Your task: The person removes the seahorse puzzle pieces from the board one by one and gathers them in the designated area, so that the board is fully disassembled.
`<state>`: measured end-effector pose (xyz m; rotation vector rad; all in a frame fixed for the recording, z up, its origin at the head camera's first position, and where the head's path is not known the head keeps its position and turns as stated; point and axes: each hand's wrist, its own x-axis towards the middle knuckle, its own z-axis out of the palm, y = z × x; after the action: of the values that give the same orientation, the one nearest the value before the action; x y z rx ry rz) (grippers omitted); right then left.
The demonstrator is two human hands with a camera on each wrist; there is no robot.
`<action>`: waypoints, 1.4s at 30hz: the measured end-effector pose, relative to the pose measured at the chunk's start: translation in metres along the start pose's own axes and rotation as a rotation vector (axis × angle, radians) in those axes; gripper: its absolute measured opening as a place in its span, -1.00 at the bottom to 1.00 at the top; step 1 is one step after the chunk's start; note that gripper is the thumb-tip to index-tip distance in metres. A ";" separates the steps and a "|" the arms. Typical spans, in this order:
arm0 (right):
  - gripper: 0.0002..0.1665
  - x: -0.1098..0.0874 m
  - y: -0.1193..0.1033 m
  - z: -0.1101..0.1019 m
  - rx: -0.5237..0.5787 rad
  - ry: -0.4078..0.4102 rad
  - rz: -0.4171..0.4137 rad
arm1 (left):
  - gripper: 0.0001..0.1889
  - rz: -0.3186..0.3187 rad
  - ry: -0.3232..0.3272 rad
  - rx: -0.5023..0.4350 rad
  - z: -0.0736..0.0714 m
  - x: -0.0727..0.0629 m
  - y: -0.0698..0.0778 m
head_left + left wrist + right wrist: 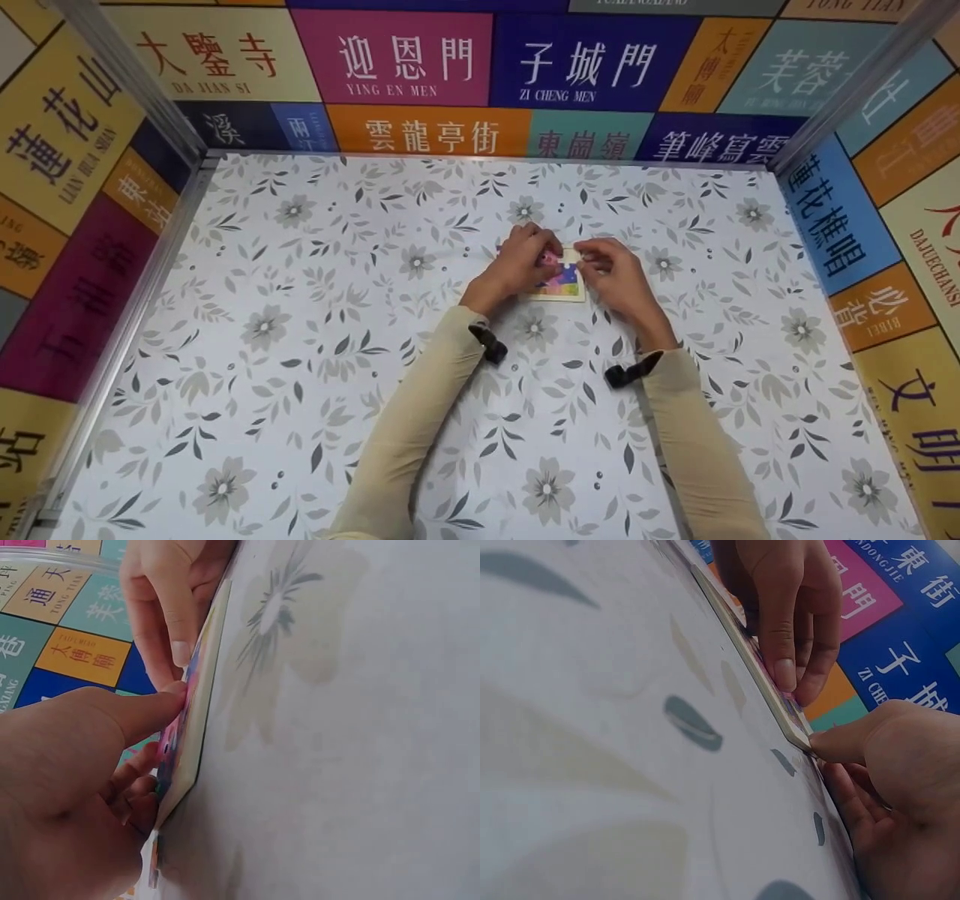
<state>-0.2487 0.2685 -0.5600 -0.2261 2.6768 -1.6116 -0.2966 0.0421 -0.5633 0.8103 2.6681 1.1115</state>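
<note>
A small jigsaw puzzle point(560, 289) in a pale frame lies flat on the table, with pink, blue and yellow-green parts showing. My left hand point(519, 259) covers its left side. The thumb and fingers of that hand pinch a pink puzzle piece point(789, 696) at the surface. My right hand point(616, 276) is at the right side, and its thumb and fingers grip the frame's edge point(799, 736) near a corner. In the left wrist view, a thin coloured edge point(154, 862) shows under the left hand; what it belongs to is hidden.
A white tabletop point(337, 420) with a grey flower print spreads around the puzzle. Panels with coloured sign blocks point(405, 60) stand at the back and both sides. Black wrist straps with cameras point(487, 343) sit on both forearms.
</note>
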 end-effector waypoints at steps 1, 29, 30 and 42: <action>-0.58 0.000 0.000 0.000 -0.001 0.002 0.005 | -0.63 0.006 0.016 -0.002 0.003 0.002 -0.003; -0.57 0.000 0.001 0.003 -0.024 0.001 -0.001 | -0.63 0.081 0.033 -0.030 -0.013 -0.015 0.010; -0.56 0.000 0.001 0.004 -0.023 0.002 -0.001 | -0.64 0.076 0.032 -0.025 -0.014 -0.016 0.011; -0.58 -0.001 0.001 0.001 -0.021 -0.038 -0.014 | -0.70 0.033 0.050 -0.044 -0.020 -0.018 0.011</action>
<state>-0.2477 0.2684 -0.5615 -0.2727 2.6715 -1.5666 -0.2834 0.0271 -0.5422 0.8327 2.6698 1.2092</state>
